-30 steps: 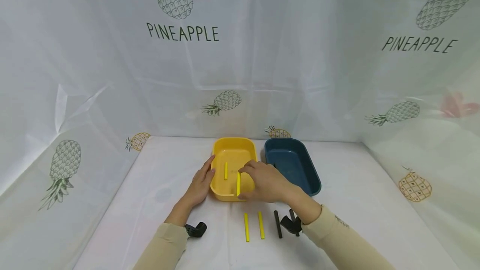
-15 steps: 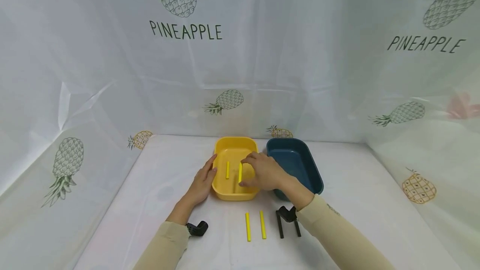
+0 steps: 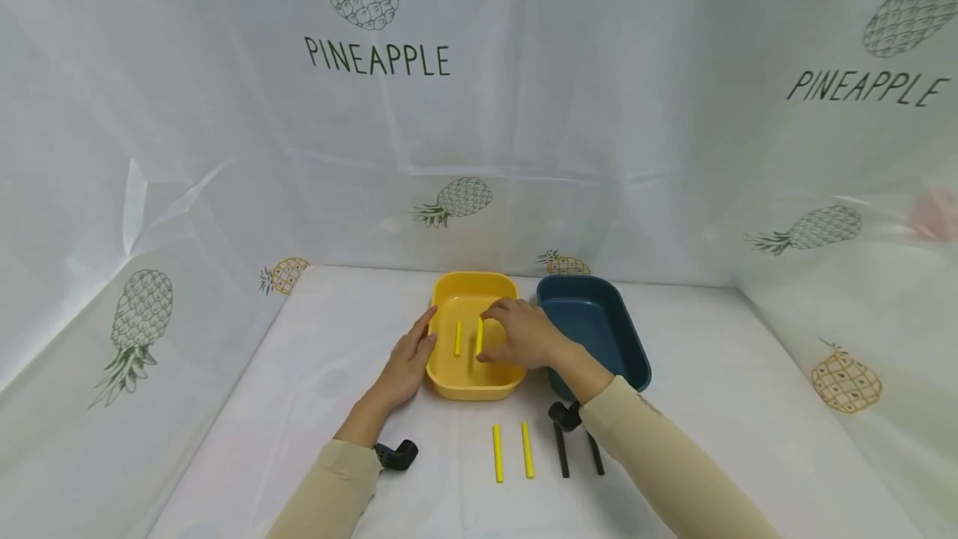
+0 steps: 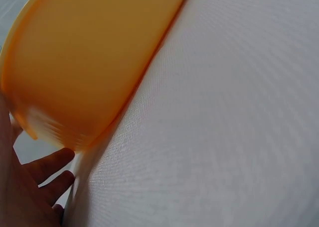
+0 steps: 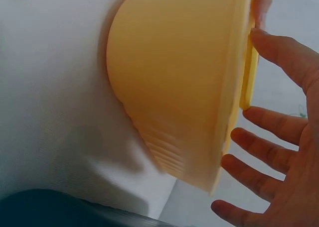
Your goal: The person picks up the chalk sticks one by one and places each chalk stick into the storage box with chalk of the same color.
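Observation:
My right hand [image 3: 524,338] pinches a yellow stick [image 3: 480,337] end to end between thumb and index finger, over the yellow tray [image 3: 471,394]. In the right wrist view, the held stick [image 5: 248,77] shows at the tray's rim, the other fingers spread beside the wall. Another yellow stick [image 3: 458,338] lies inside the tray, left of the held one. Against the tray's left side rests my left hand [image 3: 404,366], fingers extended along it. The left wrist view shows its fingertips close to the tray's wall [image 4: 94,57].
A dark blue tray [image 3: 633,331] stands right of the yellow one, partly behind my right forearm. On the white cloth in front lie two yellow sticks [image 3: 497,453] and two black sticks [image 3: 561,451], the latter partly overlapped by the right wrist camera [image 3: 565,416]. A pineapple-print sheet [image 3: 479,131] hangs behind.
My right hand has moved forward with the pinched stick, from the tray's front part to nearer its middle. My left hand stays at the tray's side. The head view has shifted slightly.

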Demonstrator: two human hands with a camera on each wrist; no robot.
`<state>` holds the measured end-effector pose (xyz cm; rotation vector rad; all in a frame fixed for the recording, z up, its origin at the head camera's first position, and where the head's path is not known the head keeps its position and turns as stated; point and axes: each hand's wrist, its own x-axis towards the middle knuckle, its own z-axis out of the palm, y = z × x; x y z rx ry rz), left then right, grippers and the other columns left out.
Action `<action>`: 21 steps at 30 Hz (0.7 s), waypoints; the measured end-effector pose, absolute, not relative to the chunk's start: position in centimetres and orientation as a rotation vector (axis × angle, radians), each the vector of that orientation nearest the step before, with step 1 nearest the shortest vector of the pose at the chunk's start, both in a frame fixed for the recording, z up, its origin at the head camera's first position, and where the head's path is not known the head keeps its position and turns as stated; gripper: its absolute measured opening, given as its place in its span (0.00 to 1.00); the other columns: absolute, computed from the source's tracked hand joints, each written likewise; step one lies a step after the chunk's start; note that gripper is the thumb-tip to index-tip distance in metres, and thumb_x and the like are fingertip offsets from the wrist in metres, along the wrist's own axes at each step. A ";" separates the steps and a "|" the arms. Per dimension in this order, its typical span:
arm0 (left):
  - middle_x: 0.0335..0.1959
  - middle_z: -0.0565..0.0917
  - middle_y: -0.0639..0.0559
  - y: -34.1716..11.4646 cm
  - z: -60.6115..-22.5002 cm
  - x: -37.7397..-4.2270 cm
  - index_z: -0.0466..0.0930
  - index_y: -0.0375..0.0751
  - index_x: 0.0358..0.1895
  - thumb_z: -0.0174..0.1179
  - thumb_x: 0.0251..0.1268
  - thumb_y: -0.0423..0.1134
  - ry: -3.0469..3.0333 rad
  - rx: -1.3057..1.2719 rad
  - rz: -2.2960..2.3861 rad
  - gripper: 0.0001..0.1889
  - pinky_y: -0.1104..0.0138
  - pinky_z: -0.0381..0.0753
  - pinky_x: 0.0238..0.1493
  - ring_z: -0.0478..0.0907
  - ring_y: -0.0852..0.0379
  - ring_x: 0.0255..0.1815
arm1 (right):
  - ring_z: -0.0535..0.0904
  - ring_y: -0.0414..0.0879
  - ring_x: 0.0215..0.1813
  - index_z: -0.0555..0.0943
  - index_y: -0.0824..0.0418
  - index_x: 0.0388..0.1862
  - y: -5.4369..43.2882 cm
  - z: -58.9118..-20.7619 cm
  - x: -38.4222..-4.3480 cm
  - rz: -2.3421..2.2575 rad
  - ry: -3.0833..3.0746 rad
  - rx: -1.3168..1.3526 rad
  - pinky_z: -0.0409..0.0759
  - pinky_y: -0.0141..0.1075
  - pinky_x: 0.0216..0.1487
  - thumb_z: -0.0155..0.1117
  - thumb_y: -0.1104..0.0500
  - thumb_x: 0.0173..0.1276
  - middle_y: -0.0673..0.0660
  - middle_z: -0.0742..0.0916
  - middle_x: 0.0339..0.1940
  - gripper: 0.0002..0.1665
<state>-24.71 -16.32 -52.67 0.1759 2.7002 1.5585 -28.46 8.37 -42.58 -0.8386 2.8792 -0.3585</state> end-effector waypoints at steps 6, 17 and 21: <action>0.85 0.56 0.55 -16.4 -52.7 -24.6 0.47 0.81 0.81 0.36 0.84 0.62 2.693 0.179 1.556 0.27 0.37 0.51 0.82 0.53 0.41 0.85 | 0.70 0.58 0.76 0.79 0.50 0.70 8.0 -43.4 -29.3 -0.371 2.860 -0.800 0.63 0.66 0.77 0.75 0.33 0.60 0.55 0.77 0.75 0.43; 0.86 0.55 0.54 -16.2 -52.5 -24.7 0.48 0.75 0.83 0.37 0.86 0.58 2.702 0.182 1.560 0.28 0.36 0.46 0.82 0.50 0.39 0.86 | 0.66 0.58 0.79 0.77 0.50 0.72 7.5 -44.2 -30.1 -0.384 2.845 -0.747 0.50 0.72 0.80 0.75 0.35 0.62 0.56 0.76 0.77 0.43; 0.86 0.55 0.54 -16.3 -52.5 -24.6 0.48 0.77 0.82 0.37 0.86 0.57 2.704 0.177 1.549 0.27 0.36 0.46 0.83 0.50 0.39 0.86 | 0.66 0.58 0.79 0.77 0.50 0.72 7.5 -44.8 -30.4 -0.395 2.838 -0.716 0.50 0.71 0.80 0.75 0.35 0.62 0.56 0.75 0.77 0.43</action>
